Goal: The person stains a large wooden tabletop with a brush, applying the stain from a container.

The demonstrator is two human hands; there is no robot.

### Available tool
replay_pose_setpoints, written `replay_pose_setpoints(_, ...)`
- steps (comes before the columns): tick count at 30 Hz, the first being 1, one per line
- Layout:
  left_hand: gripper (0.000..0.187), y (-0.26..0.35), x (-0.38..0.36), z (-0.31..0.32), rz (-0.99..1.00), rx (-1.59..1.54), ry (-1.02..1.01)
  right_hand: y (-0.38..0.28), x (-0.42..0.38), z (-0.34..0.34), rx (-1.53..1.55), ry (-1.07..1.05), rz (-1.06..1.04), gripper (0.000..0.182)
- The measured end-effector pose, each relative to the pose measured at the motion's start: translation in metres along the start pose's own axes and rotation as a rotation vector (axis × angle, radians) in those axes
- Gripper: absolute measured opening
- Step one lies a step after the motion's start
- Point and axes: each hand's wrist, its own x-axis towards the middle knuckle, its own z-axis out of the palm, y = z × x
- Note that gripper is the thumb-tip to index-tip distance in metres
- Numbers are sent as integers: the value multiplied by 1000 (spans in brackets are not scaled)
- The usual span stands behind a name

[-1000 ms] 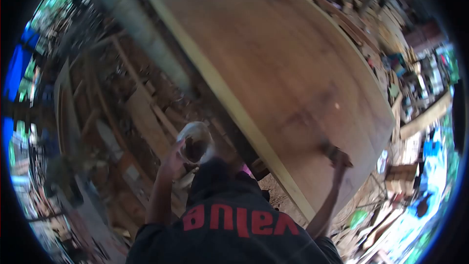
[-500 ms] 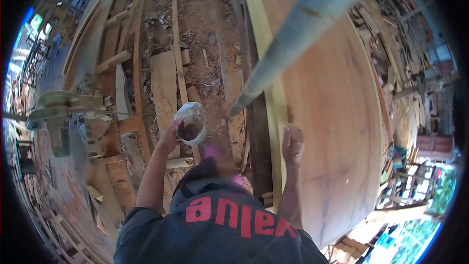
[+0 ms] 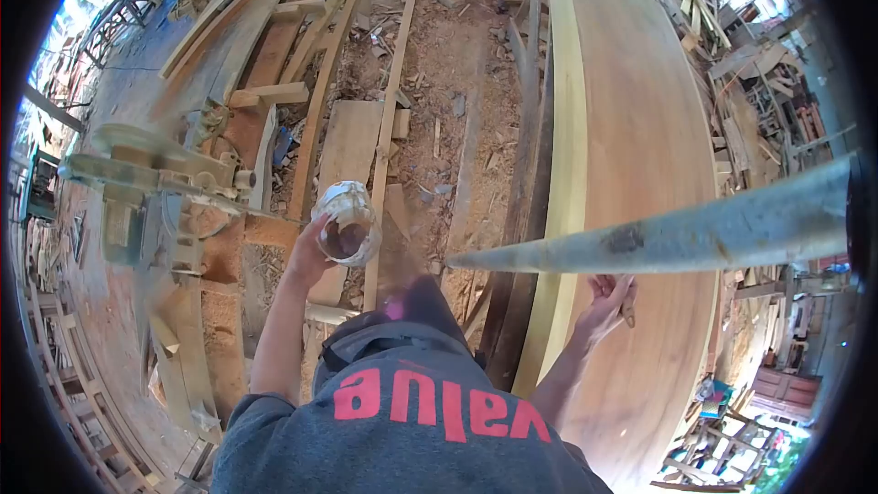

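Head view: shirt (image 3: 430,402) reads "value"; left hand (image 3: 309,256) grips jar (image 3: 347,222); right hand (image 3: 608,302) fingers clench brush (image 3: 627,308).

Right hand (image 3: 607,300): was flat on the pale edge of the wooden slab (image 3: 640,174), now lifted off it, fingers curled around a small brown object | Grey pole (image 3: 677,236): was slanting down from the top, now crossing nearly level from the right | Left hand (image 3: 309,256): carried the jar (image 3: 347,222) slightly higher in view
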Motion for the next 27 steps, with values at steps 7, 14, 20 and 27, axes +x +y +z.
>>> replay_pose_setpoints(7,56,42,111,68,7,-33,-196,-30,62,77,334,-249,108,37)
replay_pose_setpoints(14,50,77,236,177,-93,-48,-437,-29,60,80,211,-387,173,34)
replay_pose_setpoints(20,52,69,279,255,-236,-7,-588,-38,51,83,273,-360,244,32)
replay_pose_setpoints(27,52,27,363,298,-441,162,-753,-30,41,82,133,83,182,30)
